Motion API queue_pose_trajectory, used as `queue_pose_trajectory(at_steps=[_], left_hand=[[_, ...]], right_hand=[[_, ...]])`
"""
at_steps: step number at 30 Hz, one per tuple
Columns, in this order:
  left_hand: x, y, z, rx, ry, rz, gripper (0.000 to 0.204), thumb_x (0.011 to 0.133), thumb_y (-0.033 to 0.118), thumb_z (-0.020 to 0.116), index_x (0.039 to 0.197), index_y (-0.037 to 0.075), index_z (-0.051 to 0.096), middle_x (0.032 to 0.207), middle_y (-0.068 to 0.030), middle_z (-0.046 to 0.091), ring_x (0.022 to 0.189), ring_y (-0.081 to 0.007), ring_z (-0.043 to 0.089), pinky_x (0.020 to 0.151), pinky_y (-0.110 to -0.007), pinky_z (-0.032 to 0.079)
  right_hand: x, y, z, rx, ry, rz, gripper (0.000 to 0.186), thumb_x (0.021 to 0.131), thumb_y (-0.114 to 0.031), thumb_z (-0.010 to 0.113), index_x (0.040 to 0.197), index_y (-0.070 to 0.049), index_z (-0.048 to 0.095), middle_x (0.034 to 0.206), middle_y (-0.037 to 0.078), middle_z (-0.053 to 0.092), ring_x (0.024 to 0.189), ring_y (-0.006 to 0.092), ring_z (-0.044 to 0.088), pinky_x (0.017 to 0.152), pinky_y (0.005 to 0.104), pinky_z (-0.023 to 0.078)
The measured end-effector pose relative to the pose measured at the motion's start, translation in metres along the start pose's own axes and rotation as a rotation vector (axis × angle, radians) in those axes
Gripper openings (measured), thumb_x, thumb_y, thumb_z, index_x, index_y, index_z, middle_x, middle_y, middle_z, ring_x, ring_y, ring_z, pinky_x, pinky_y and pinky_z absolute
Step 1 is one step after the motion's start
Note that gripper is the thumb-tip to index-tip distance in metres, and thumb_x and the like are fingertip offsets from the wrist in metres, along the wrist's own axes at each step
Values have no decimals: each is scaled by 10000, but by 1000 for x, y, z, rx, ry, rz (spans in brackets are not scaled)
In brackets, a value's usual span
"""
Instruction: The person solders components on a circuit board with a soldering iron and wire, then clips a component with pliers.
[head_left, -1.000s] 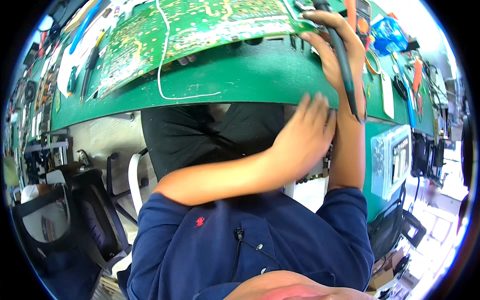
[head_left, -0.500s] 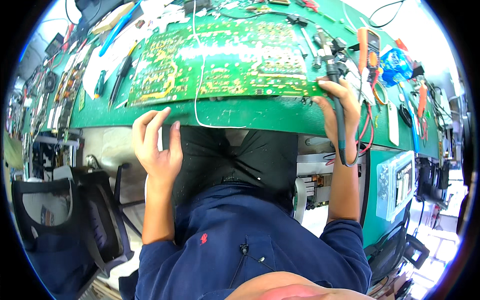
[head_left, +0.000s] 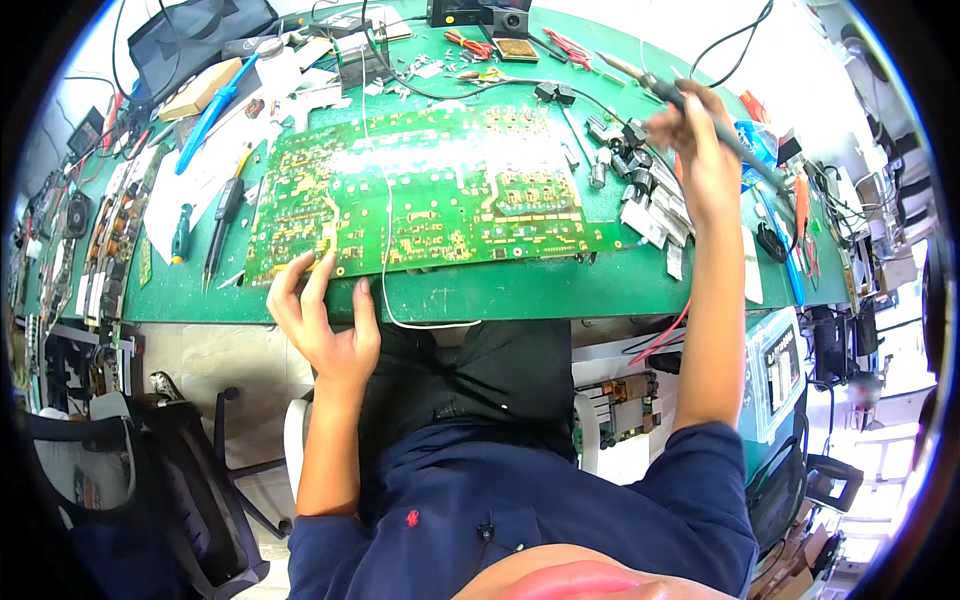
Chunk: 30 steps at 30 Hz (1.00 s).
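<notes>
Workshop bench, seen through the head camera: green worktop (head_left: 535,292), cluttered along its far side and both ends.

Item: one green circuit board (head_left: 430,190), flat at centre bench near the front edge, long axis running left to right. A thin white wire (head_left: 388,200) crosses in front of it in my view.

Item: left hand (head_left: 330,320), at the board's near left corner and the nearer of the two. Fingers parted and loosely curved, thumb apart; fingertips at the edge, gripping nothing I can make out. Whether they press, I cannot tell.

Item: right hand (head_left: 700,150), raised past the board's right end, fingers closed about a soldering iron (head_left: 663,90). Its tip points far and leftward, clear of the board, which lies left of this grip and closer to the body.

Sundries: dark cylindrical parts (head_left: 632,160), right of the board; black pen-like tool (head_left: 223,225) and teal screwdriver (head_left: 180,232), left.
</notes>
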<state>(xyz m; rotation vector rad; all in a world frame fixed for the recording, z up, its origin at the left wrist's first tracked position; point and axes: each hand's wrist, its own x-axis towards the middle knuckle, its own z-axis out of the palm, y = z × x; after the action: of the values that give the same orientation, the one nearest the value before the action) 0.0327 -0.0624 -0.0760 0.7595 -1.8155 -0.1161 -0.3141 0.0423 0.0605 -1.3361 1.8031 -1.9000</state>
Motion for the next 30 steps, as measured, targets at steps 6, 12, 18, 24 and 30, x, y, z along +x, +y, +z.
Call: queue_pose_trajectory(at_steps=[6, 12, 18, 24, 30], left_hand=[[-5, -6, 12, 48, 66, 45, 439, 767, 60, 641, 1175, -3, 492, 1190, -178, 463, 1116, -320, 434, 973, -433, 328], [-10, -18, 14, 98, 79, 132, 397, 766, 138, 599, 1130, 25, 484, 1110, -162, 466, 1029, -313, 464, 908, -427, 360], [-16, -23, 15, 103, 57, 130, 400, 785, 207, 585, 1137, 63, 460, 1087, -146, 457, 997, -302, 458, 878, -436, 371], [-20, -26, 13, 127, 45, 137, 394, 810, 228, 558, 1153, 77, 437, 1111, -150, 461, 1013, -308, 450, 892, -440, 372], [-20, -26, 15, 132, 57, 128, 388, 816, 239, 546, 1151, 79, 431, 1135, -158, 464, 1041, -313, 443, 919, -444, 357]], right_hand=[[130, 53, 23, -91, -98, 110, 372, 922, -348, 529, 1061, -3, 531, 800, 117, 673, 705, 163, 634, 654, 265, 480], [204, 105, 65, -200, -15, 165, 384, 900, -299, 588, 755, 51, 645, 607, 111, 624, 480, 141, 563, 436, 254, 435], [243, 150, 79, -237, -78, 9, 364, 894, -315, 600, 1053, 11, 566, 784, 106, 666, 674, 140, 624, 619, 249, 510], [248, 180, 100, -204, -65, -25, 345, 892, -292, 605, 1037, 21, 589, 753, 102, 664, 631, 135, 621, 587, 265, 509], [237, 186, 110, -190, -257, 290, 558, 923, -406, 526, 1334, -52, 395, 1087, 90, 620, 852, 141, 584, 729, 296, 499]])
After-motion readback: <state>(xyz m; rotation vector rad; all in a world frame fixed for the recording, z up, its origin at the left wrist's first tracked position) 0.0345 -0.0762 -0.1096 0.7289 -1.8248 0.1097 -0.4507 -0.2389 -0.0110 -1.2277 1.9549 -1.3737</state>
